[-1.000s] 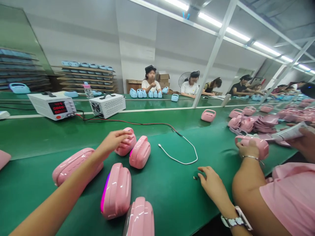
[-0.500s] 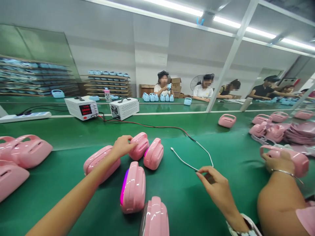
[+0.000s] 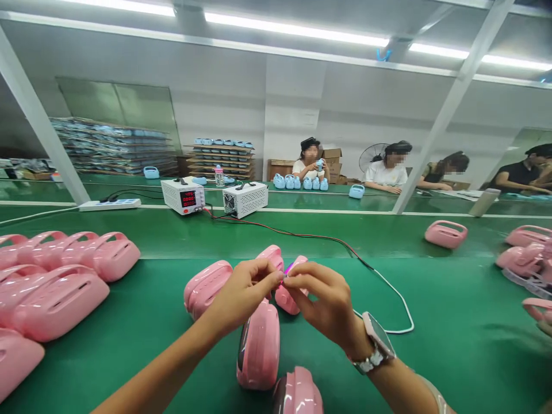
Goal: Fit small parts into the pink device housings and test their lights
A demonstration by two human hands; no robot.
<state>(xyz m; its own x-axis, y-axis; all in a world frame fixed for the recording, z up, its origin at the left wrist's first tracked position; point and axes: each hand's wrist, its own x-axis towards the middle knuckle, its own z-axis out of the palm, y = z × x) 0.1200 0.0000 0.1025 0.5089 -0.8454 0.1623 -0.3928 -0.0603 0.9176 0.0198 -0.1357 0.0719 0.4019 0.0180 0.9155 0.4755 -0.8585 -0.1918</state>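
Observation:
My left hand [image 3: 244,290] and my right hand [image 3: 323,299] meet fingertip to fingertip over a cluster of pink handled devices on the green belt [image 3: 431,345]. The left fingers grip the far pink device [image 3: 271,256]. The right fingers pinch the plug end of a white cable [image 3: 405,319] against a second pink device [image 3: 288,299] that glows purple at its edge; the plug itself is hidden by my fingers. A watch sits on my right wrist. Three more pink devices lie around the hands, one left [image 3: 204,284], one below [image 3: 259,348], one nearest me [image 3: 297,394].
Several pink devices are piled at the left [image 3: 64,276] and more lie at the right [image 3: 446,233]. A power supply with a red display [image 3: 183,195] and a white box [image 3: 245,198] stand behind, with a red-black lead. Other people sit at the far bench.
My right hand picked up the cable end and carried it left to the pink devices. My left hand stayed on the far device. My view turned left.

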